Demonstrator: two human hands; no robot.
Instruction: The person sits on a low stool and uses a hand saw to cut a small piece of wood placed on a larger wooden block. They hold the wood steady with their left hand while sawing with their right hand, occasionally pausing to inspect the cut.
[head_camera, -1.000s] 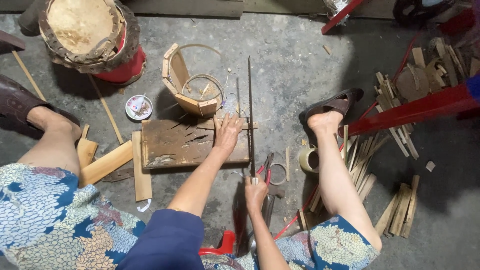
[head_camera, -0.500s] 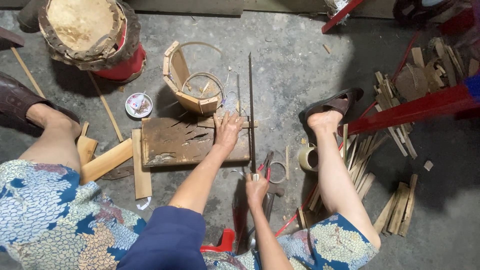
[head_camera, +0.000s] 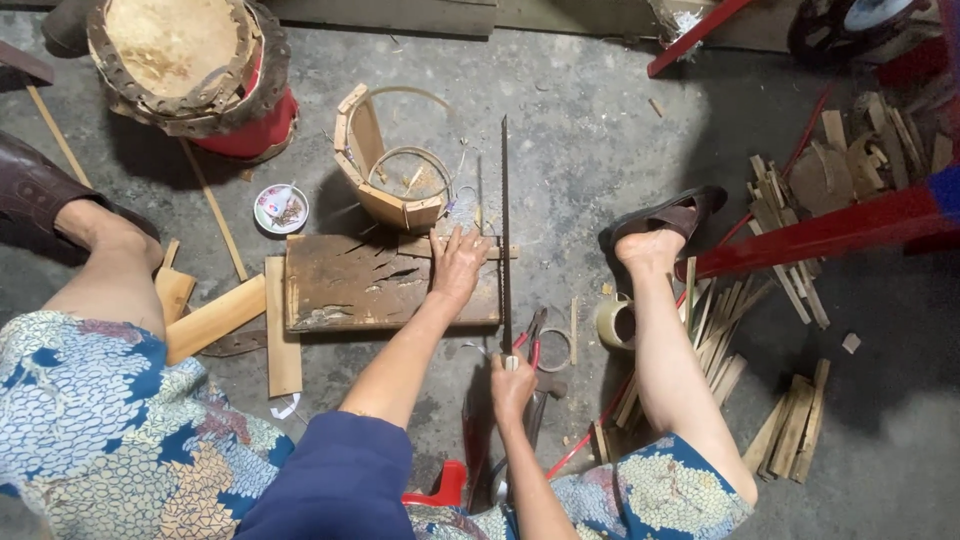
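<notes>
Item: my left hand (head_camera: 458, 268), fingers spread, pressing a thin wooden strip (head_camera: 470, 248) onto the worn board (head_camera: 370, 285) on the floor, my right hand (head_camera: 512, 385) closed around the long saw (head_camera: 505, 230) beside it; risk: strip slipping, blade near fingers.

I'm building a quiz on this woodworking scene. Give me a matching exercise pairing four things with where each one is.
Things:
1. left hand
2. right hand
3. small dish
4. drum

Places:
A. top left of the floor
B. gripping the saw handle
C. pressing a thin strip on the wooden board
D. on the floor left of the curved wooden frame

Pairs: 1-C, 2-B, 3-D, 4-A
</notes>
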